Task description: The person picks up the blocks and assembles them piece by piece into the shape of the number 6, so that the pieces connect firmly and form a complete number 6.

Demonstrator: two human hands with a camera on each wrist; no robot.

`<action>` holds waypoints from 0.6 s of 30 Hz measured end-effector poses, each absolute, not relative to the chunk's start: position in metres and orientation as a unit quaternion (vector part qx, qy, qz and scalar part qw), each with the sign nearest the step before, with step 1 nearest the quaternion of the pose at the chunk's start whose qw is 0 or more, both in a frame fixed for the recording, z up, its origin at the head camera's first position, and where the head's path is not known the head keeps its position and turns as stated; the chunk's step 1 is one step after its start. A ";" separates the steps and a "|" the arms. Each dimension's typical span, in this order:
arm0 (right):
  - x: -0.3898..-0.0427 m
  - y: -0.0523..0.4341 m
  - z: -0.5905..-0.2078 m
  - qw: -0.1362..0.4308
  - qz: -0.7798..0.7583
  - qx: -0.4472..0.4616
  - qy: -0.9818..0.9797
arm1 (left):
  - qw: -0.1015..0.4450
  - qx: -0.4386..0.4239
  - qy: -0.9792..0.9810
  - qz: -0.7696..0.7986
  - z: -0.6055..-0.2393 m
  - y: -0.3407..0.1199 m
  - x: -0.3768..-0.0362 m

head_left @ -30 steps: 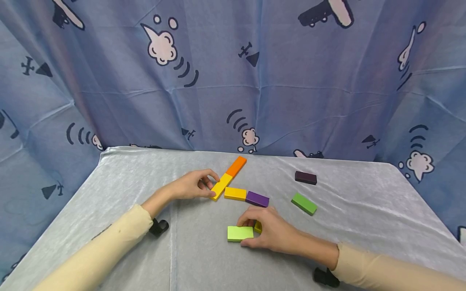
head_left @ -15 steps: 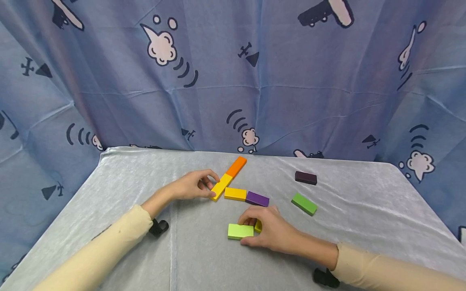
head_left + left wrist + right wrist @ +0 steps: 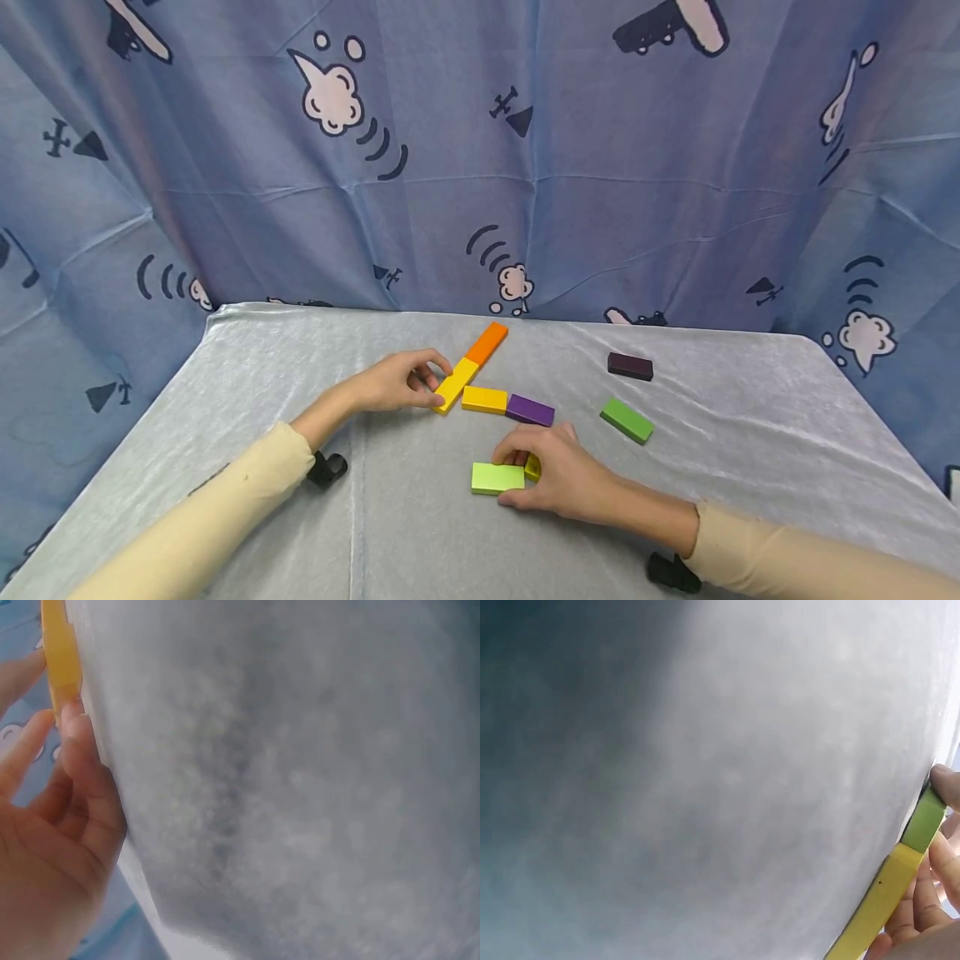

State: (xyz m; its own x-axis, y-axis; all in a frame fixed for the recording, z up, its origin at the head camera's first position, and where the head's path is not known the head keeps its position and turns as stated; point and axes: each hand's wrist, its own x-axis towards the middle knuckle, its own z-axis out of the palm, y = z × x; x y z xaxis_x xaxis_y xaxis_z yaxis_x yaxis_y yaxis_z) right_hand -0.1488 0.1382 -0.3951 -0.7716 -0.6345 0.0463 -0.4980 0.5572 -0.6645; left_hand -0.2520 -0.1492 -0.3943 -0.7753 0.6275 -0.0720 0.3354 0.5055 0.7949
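Observation:
My left hand (image 3: 433,383) rests on the grey cloth table (image 3: 255,392) and pinches the near end of a yellow block (image 3: 457,383) between thumb and curled fingers. That yellow block (image 3: 60,652) lies end to end with an orange block (image 3: 487,342). My right hand (image 3: 510,479) grips a lime green block (image 3: 491,477) by its right end, flat on the cloth. A small yellow block (image 3: 532,468) sits partly hidden under the right hand's fingers. In the right wrist view the lime block (image 3: 922,821) and the yellow block (image 3: 877,900) touch end to end.
An amber block (image 3: 484,399) and a purple block (image 3: 530,410) lie in a row between the hands. A green block (image 3: 626,419) and a dark purple block (image 3: 630,366) lie to the right. A blue printed curtain (image 3: 480,167) hangs behind the table.
My right hand and the lime green block have slid very slightly to the right. The left hand and the other blocks have stayed still.

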 end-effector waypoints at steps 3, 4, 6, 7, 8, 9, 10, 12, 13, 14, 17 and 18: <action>-0.149 0.138 -0.395 0.101 -0.343 -0.324 0.876 | 0.181 0.280 0.851 0.406 -0.395 -0.149 -0.252; -0.149 0.138 -0.395 0.100 -0.344 -0.326 0.875 | 0.181 0.280 0.851 0.406 -0.395 -0.149 -0.252; -0.150 0.139 -0.394 0.092 -0.352 -0.332 0.870 | 0.180 0.282 0.851 0.405 -0.395 -0.149 -0.252; -0.150 0.140 -0.393 0.089 -0.358 -0.334 0.867 | 0.179 0.287 0.850 0.405 -0.394 -0.150 -0.252; -0.150 0.140 -0.392 0.086 -0.367 -0.338 0.863 | 0.178 0.288 0.850 0.404 -0.394 -0.150 -0.252; -0.150 0.141 -0.391 0.082 -0.375 -0.341 0.858 | 0.177 0.290 0.849 0.404 -0.394 -0.150 -0.252; -0.151 0.142 -0.390 0.081 -0.385 -0.343 0.853 | 0.177 0.290 0.849 0.405 -0.394 -0.150 -0.252; -0.151 0.145 -0.388 0.082 -0.401 -0.346 0.844 | 0.178 0.289 0.849 0.405 -0.394 -0.149 -0.252; -0.152 0.146 -0.387 0.084 -0.407 -0.347 0.841 | 0.180 0.286 0.850 0.405 -0.394 -0.149 -0.252; -0.152 0.147 -0.386 0.085 -0.413 -0.347 0.838 | 0.182 0.280 0.851 0.405 -0.395 -0.149 -0.253; -0.152 0.151 -0.384 0.088 -0.416 -0.342 0.838 | 0.185 0.277 0.851 0.407 -0.395 -0.149 -0.253; -0.152 0.152 -0.383 0.088 -0.417 -0.340 0.838 | 0.186 0.277 0.850 0.407 -0.395 -0.148 -0.253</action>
State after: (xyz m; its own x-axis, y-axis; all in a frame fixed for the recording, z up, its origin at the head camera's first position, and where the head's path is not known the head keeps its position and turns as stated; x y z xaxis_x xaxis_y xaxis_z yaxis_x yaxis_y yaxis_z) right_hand -0.1517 0.1517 -0.3834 -0.7528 -0.6438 0.1368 -0.4971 0.4199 -0.7594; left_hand -0.2530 -0.1484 -0.3950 -0.7773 0.6226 -0.0899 0.3206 0.5150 0.7950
